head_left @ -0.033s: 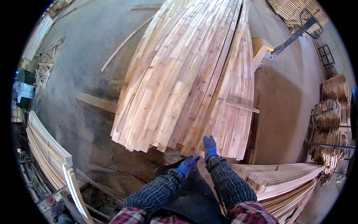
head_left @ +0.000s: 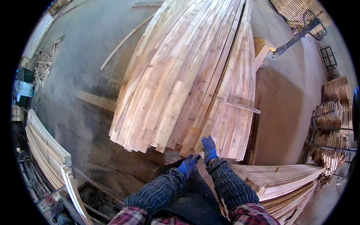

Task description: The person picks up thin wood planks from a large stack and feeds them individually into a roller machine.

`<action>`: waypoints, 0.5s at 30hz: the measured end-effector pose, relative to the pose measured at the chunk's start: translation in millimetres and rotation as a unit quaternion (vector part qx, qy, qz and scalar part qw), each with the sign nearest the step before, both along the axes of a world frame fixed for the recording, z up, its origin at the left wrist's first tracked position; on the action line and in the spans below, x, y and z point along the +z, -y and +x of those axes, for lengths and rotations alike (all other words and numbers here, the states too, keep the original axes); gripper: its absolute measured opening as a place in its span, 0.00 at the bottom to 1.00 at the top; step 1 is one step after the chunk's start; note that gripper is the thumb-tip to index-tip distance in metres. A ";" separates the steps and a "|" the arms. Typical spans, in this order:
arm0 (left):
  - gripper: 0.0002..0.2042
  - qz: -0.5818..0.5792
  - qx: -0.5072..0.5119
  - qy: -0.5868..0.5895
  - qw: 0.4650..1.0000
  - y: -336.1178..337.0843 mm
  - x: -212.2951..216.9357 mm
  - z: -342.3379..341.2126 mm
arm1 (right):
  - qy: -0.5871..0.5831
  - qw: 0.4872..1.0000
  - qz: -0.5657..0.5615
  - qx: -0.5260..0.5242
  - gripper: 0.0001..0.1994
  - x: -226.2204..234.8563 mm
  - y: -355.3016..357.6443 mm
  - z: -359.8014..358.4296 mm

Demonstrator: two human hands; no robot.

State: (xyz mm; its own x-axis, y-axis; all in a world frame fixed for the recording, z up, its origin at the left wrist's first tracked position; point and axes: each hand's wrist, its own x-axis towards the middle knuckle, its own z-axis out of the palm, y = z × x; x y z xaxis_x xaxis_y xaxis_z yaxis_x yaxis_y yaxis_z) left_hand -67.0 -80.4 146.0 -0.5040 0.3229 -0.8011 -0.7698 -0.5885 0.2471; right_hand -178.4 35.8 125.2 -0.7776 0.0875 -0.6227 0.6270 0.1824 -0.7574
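Note:
A broad stack of long planed boards [head_left: 168, 86] stretches away from me, its uneven near ends facing me. My right hand [head_left: 210, 150], in a blue glove, rests at the near end of a board [head_left: 197, 138] right of the middle, thumb and fingers apart and pointing forward. Just below that board's end is my left hand [head_left: 188, 166], also gloved in blue, its fingers pointing up and right with a gap by the thumb. Whether the left one touches the wood cannot be made out. Across the right part of the stack lies a short stick [head_left: 243, 107].
Another board pile [head_left: 277, 176] stands close by my right side. Long pale boards [head_left: 48, 150] lie beside machinery [head_left: 56, 206] at lower left. A yellow-and-grey lifting truck [head_left: 264, 48] stands at the stack's right side. Stacked timber [head_left: 333, 112] lines the far right; scrap wood [head_left: 45, 63] lies far left.
Both hands have shifted slightly left and the right one a touch forward. The whole view has also moved a little, so board movement is hard to separate from it.

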 end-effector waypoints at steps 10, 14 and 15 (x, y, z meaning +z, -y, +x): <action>0.34 0.126 0.344 0.166 0.915 -40.2 -56.0 -47.6 | -0.061 0.996 0.054 -0.043 0.38 2.2 12.5 -53.1; 0.39 0.120 0.389 0.178 0.896 -47.3 -59.4 -55.3 | -0.099 0.992 0.072 0.021 0.40 -14.7 22.8 -77.6; 0.40 0.121 0.390 0.184 0.894 -43.0 -42.9 -67.9 | -0.097 0.989 0.104 0.038 0.40 -11.8 31.1 -80.1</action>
State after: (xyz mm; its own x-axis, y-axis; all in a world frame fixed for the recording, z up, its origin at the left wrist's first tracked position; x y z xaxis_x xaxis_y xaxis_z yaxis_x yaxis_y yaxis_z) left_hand -134.9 -37.4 103.2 -0.3682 0.1737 -0.9134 -0.1052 -0.9839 -0.1448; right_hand -258.5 4.7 113.4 -0.8899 0.1340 -0.4360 0.4520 0.3883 -0.8031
